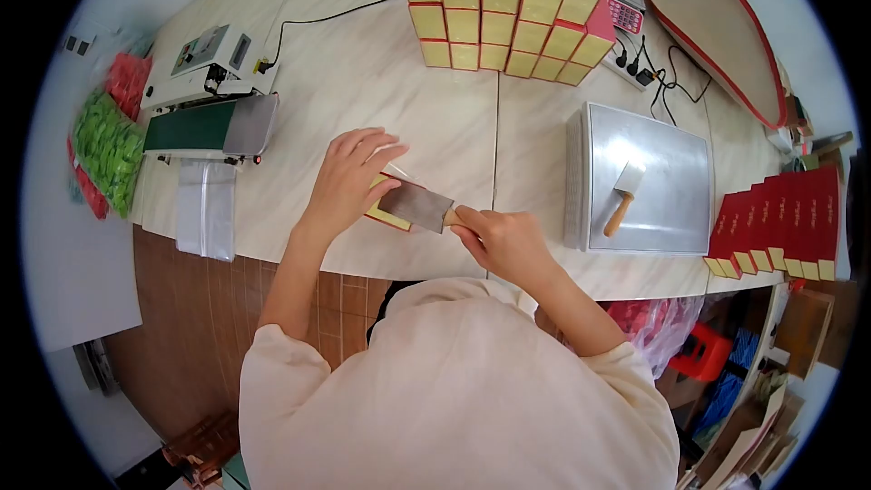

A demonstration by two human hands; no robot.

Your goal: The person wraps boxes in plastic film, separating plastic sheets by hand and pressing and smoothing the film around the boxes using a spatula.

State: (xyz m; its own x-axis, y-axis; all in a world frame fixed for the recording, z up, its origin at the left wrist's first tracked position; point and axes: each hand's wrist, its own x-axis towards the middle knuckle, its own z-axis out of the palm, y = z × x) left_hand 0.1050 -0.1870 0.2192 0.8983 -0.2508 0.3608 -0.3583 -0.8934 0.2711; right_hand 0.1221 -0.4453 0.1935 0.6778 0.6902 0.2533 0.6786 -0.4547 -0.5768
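My right hand (pixel 508 240) is closed around the wooden handle of a scraper (pixel 415 206) with a broad, flat metal blade. The blade lies over a small yellow box with red edges (pixel 392 219) on the table, covering much of it. My left hand (pixel 349 177) is at the box's far left side, its fingers stretched out and its thumb reaching to the blade's left end. Whether that thumb touches the blade or the box I cannot tell. Something thin and shiny shows beside the left fingers, too small to name.
Stacked pink-and-yellow boxes (pixel 504 9) stand at the back. To the right are metal trays (pixel 685 209) with a second wooden-handled scraper (pixel 623 202) on top, and a row of dark red boxes (pixel 787 218). A sealing machine (pixel 204 127) and clear plastic bags (pixel 205 209) are at left.
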